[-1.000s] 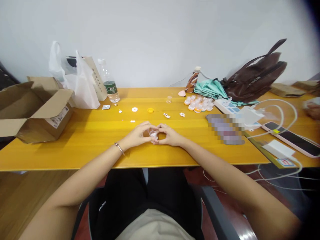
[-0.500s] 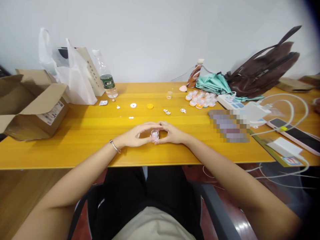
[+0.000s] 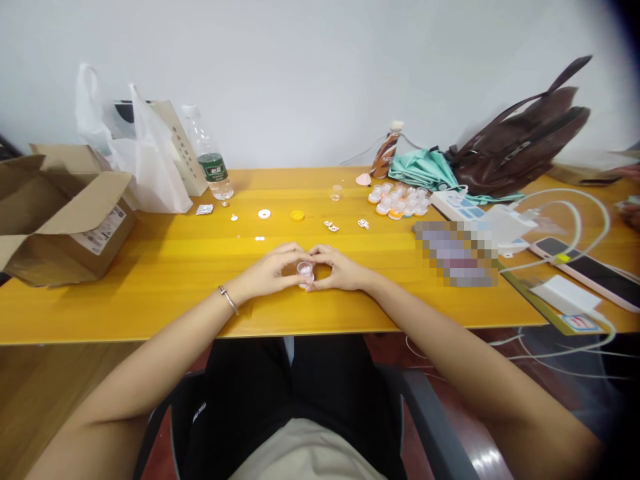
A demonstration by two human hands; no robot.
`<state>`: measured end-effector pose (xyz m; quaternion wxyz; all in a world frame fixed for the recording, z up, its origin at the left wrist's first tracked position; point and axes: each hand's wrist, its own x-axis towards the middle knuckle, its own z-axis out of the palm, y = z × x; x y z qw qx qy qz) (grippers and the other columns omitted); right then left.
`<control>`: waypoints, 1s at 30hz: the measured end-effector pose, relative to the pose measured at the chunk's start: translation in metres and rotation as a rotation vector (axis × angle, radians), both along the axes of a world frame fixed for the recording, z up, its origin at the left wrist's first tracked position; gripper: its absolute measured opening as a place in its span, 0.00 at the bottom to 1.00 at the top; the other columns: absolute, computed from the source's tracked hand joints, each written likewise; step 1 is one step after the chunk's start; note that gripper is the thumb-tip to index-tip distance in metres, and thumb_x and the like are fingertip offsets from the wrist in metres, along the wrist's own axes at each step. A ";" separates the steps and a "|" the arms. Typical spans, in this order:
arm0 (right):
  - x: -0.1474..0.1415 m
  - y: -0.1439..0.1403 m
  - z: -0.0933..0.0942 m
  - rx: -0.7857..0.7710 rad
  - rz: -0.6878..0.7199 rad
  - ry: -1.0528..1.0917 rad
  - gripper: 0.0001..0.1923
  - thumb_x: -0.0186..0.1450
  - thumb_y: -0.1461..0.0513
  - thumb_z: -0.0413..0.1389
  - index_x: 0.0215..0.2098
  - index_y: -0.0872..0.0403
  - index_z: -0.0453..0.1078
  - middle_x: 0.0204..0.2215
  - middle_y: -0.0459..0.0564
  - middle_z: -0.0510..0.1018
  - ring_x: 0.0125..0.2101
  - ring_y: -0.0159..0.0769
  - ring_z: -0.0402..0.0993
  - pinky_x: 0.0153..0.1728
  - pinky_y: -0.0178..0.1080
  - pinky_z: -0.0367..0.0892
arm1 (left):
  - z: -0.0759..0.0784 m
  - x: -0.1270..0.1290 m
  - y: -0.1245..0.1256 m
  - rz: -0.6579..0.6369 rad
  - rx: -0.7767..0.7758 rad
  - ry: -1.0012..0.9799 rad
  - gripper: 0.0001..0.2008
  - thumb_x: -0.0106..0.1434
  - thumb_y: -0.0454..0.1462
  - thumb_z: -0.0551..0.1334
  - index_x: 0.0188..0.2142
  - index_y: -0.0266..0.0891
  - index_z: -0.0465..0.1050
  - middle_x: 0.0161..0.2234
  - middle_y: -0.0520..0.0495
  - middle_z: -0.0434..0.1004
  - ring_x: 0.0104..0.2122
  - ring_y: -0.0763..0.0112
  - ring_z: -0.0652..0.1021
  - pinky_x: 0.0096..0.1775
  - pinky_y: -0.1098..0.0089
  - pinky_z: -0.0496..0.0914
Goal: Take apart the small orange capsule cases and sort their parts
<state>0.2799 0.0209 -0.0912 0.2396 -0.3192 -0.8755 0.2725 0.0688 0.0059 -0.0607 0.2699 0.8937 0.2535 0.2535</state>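
Note:
A small clear plastic cup (image 3: 305,269) with something whitish inside is held near the table's front edge. My left hand (image 3: 278,270) grips it from the left, thumb in front and fingers curved round behind. From the right my right hand (image 3: 340,268) holds the same cup, its fingertips meeting those of the left. Beyond the hands lie a yellow ring-shaped cap (image 3: 297,216), a white disc (image 3: 264,214) and small white perforated pieces (image 3: 331,227), with another such piece (image 3: 363,224) to the right. A second clear cup (image 3: 337,193) stands farther back.
Several clear cups with orange and white bases (image 3: 399,202) cluster at the right, before a drink bottle (image 3: 387,150) and a brown bag (image 3: 520,143). A cardboard box (image 3: 100,227) and a water bottle (image 3: 215,167) stand left. A power strip (image 3: 463,205) and cables lie right.
Both hands keep hold of the cup with little movement. The view has shifted slightly, so the table things appear a little lower and to the left.

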 end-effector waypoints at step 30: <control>-0.007 -0.009 0.007 -0.006 -0.215 0.088 0.36 0.43 0.50 0.66 0.45 0.55 0.60 0.40 0.52 0.68 0.41 0.39 0.67 0.42 0.42 0.63 | -0.014 0.005 0.005 0.170 -0.115 0.065 0.16 0.53 0.44 0.64 0.34 0.37 0.63 0.29 0.52 0.65 0.28 0.74 0.66 0.31 0.73 0.62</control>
